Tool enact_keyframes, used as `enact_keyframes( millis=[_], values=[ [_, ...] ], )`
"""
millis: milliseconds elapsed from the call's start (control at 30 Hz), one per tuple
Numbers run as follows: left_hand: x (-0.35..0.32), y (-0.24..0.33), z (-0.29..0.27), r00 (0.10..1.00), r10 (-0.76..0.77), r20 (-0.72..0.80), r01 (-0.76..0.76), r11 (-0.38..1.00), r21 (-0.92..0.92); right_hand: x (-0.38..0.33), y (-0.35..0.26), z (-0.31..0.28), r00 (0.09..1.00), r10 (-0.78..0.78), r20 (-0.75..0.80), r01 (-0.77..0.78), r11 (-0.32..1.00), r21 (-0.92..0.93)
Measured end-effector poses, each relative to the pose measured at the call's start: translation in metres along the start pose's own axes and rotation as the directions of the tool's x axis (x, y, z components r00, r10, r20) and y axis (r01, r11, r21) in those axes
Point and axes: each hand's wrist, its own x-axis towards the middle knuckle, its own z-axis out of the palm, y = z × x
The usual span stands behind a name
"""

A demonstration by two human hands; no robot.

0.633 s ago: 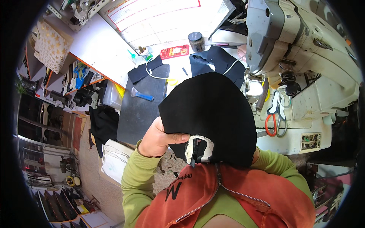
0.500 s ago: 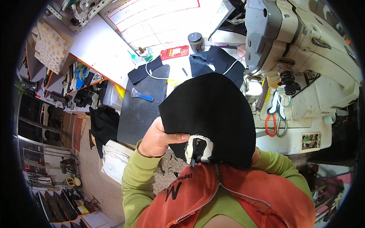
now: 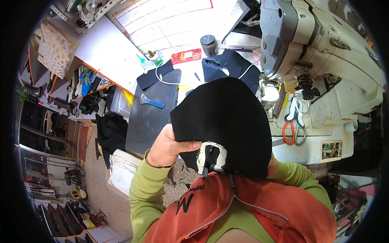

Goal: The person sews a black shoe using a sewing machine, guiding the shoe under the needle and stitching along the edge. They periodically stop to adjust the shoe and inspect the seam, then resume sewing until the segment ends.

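Observation:
A broad black piece of fabric or soft leather (image 3: 227,117) is held up in front of my chest. Near its lower edge is an oval cut-out with an off-white border (image 3: 221,156). My left hand (image 3: 164,148) pinches the piece at its left side, the thumb lying flat across the front and pointing at the cut-out. The other left fingers go behind the material. My right hand (image 3: 273,167) is at the lower right edge of the piece, and only a sliver of it shows. Its fingers are hidden behind the black material.
At the right stands a sewing machine (image 3: 308,44), with scissors (image 3: 294,125) on its bed. A blue-handled tool (image 3: 152,101) lies on a dark board (image 3: 142,129). Black cut pieces (image 3: 239,65), a dark jar (image 3: 209,45) and a red packet (image 3: 186,56) are farther back. Shelves are left.
Almost nothing differs. The black piece and my left hand have shifted very slightly, and the cut-out's border sits a touch higher. Both hands stay in the same places.

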Motion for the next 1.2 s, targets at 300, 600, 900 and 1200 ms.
enact_keyframes(
  millis=[300,600,900,1200],
  values=[
    [-0.001,0.003,0.001,1.000,0.012,0.011,-0.012,0.999,0.038,-0.003,0.005,-0.005,0.991,0.035,-0.126,-0.016,0.989,0.149],
    [-0.004,0.006,0.002,0.998,0.050,0.026,-0.053,0.987,0.153,-0.005,-0.007,0.011,0.984,0.092,-0.149,-0.030,0.926,0.377],
    [-0.006,0.011,0.004,0.995,0.092,0.039,-0.099,0.965,0.242,-0.005,-0.013,0.022,0.979,0.098,-0.179,-0.074,0.988,0.135],
    [-0.005,0.007,0.010,0.977,0.198,-0.075,-0.179,0.963,0.203,-0.023,-0.037,0.028,0.981,-0.094,-0.167,0.050,0.967,-0.250]
  ],
)
